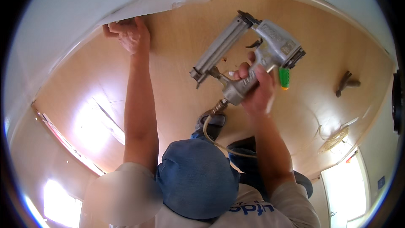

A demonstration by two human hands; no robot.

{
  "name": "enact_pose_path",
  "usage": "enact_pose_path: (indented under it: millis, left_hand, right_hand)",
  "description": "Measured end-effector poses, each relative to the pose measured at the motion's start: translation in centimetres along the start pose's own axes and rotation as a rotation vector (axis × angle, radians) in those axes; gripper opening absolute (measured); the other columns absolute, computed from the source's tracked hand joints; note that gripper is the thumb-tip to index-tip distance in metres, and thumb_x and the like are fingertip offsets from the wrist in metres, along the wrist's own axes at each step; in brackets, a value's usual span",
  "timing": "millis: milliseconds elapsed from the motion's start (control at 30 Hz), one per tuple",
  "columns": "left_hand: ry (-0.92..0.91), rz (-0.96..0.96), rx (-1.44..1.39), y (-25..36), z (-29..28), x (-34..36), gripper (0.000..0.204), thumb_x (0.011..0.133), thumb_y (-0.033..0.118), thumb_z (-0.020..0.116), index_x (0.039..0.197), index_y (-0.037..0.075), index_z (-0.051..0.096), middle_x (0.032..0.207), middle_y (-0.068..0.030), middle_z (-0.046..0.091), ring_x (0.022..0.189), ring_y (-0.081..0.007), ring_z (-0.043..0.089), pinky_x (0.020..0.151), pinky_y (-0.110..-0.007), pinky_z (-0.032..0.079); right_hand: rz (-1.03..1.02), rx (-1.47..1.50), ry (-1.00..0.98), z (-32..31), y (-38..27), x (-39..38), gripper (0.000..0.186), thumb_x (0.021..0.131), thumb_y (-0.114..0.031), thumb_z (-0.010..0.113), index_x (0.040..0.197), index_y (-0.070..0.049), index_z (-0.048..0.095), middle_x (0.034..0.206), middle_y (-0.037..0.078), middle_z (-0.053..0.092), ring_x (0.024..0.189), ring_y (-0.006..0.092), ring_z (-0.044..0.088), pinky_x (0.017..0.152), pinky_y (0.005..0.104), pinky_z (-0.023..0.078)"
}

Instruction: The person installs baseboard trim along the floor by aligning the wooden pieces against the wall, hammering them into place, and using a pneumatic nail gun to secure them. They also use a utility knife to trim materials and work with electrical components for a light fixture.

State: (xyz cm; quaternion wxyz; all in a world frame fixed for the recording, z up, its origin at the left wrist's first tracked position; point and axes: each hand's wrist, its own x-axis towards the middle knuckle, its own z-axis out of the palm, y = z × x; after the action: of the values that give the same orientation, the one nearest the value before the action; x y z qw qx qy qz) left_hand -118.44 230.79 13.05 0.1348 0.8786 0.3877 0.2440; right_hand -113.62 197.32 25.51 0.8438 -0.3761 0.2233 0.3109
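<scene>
My right hand is wrapped round the handle of a grey metal nail gun, raised over the wood-coloured floor. Its long magazine slants down to the left, and a pale air hose runs from the handle's base. At the upper left, my left arm reaches out to the lower edge of a white surface. There my left hand has its fingers bent in against a dark gap. The fingertips are partly hidden, so what they grip does not show.
On the floor at right lie a dark angled tool and a coiled pale hose. A green piece with an orange tip shows beside my right wrist. My shoe stands below the gun. A bright doorway is at lower right.
</scene>
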Motion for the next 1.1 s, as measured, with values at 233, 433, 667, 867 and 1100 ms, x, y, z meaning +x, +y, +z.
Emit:
enact_pose_path:
  millis: [233, 433, 667, 867, 1100]
  left_hand:
    - [0.071, 0.040, 0.020, -1.1, 0.7, 0.3, 0.075, 0.083, 0.029, 0.077, 0.130, 0.007, 0.023, 0.145, -0.0307, 0.014, 0.110, -0.0395, 0.044, 0.077, -0.049, 0.053]
    - [0.051, -0.048, -0.026, -0.7, 0.2, 0.2, 0.082, 0.079, 0.039, 0.082, 0.128, 0.007, 0.024, 0.145, -0.0257, 0.017, 0.110, -0.0400, 0.046, 0.080, -0.049, 0.053]
    - [0.068, -0.009, 0.045, -0.4, 0.2, 0.2, 0.085, 0.077, 0.037, 0.085, 0.127, 0.006, 0.024, 0.144, -0.0264, 0.019, 0.120, -0.0444, 0.044, 0.083, -0.049, 0.053]
    - [0.096, 0.012, 0.078, -0.2, 0.3, 0.2, 0.083, 0.078, 0.031, 0.085, 0.127, 0.005, 0.024, 0.144, -0.0273, 0.018, 0.118, -0.0437, 0.046, 0.082, -0.047, 0.054]
    - [0.033, -0.008, 0.012, -0.4, 0.3, 0.1, 0.084, 0.079, 0.040, 0.083, 0.127, 0.005, 0.024, 0.143, -0.0285, 0.019, 0.112, -0.0430, 0.048, 0.080, -0.048, 0.054]
  right_hand:
    - [0.208, -0.486, -0.273, 1.6, -5.1, -1.0, 0.038, 0.094, -0.020, 0.061, 0.128, -0.006, 0.049, 0.094, 0.008, 0.059, 0.070, 0.0173, 0.058, 0.068, 0.0354, 0.052]
    - [-0.538, -2.171, -0.588, 5.3, -3.1, 0.1, 0.068, 0.081, -0.010, 0.066, 0.144, 0.000, 0.042, 0.084, 0.013, 0.065, 0.067, 0.0255, 0.066, 0.061, 0.0393, 0.055]
    - [-0.585, -2.633, -0.523, 6.3, -2.7, 4.0, 0.064, 0.087, -0.012, 0.059, 0.147, 0.000, 0.038, 0.084, 0.010, 0.064, 0.068, 0.0244, 0.068, 0.056, 0.0380, 0.057]
    - [-0.620, -2.641, -0.495, 5.1, -2.4, 4.6, 0.065, 0.086, -0.016, 0.062, 0.145, 0.000, 0.040, 0.080, 0.009, 0.063, 0.066, 0.0212, 0.069, 0.054, 0.0351, 0.058]
    - [-0.544, -2.579, -0.479, 4.7, -2.7, 4.9, 0.067, 0.086, -0.013, 0.062, 0.147, -0.001, 0.037, 0.090, 0.014, 0.066, 0.075, 0.0251, 0.070, 0.061, 0.0375, 0.058]
